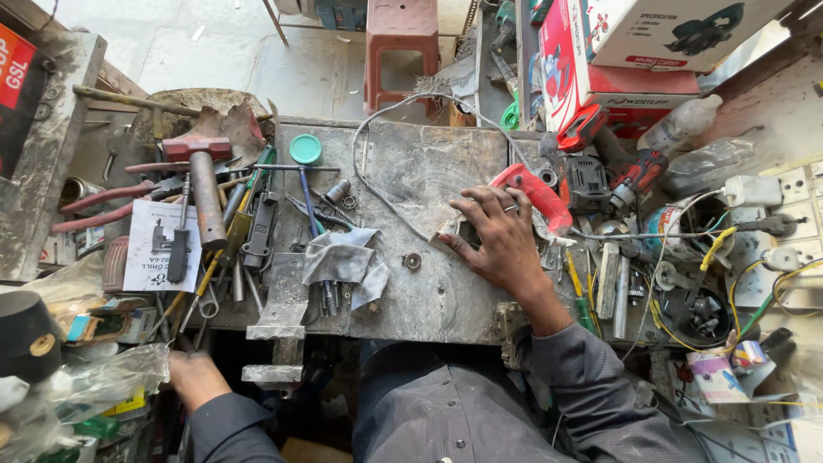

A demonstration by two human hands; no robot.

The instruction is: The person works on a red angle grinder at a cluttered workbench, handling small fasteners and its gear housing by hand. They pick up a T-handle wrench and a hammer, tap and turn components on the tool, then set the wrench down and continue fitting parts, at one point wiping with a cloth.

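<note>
My right hand (501, 240) lies flat on the scratched metal table (429, 171), fingers spread and loose, closed on nothing. Its fingertips touch a small dark part (467, 231) at the hand's 10 o'clock; I cannot tell what the part is. A ring sits on one finger. Just beyond the knuckles, at 1 o'clock, lies the red power tool (536, 195), its handle touching the back of my fingers. A grey cable (377, 184) loops from that tool across the table toward 11 o'clock and back.

My left hand (195, 377) hangs low at the table's 7 o'clock edge, below the tool pile, curled toward the clutter there. Whether it grips anything I cannot tell, since the fingers are hidden among the tools.

At 9 o'clock from my right hand a small round washer (412, 261) rests on the table, and just past it a crumpled grey rag (343, 261) lies over some bits. Farther toward 10 o'clock stand a teal round lid (305, 149) and a T-handle wrench (304, 184). A heavy hammer (204, 184) with a rusty red head lies in the pile at the far left, beside red-handled pliers (99, 206) and a printed leaflet (163, 244). At 3 o'clock a red cordless drill (613, 167) rests among yellow wires (716, 249), and a red plastic stool (403, 51) stands at 12 o'clock.
</note>
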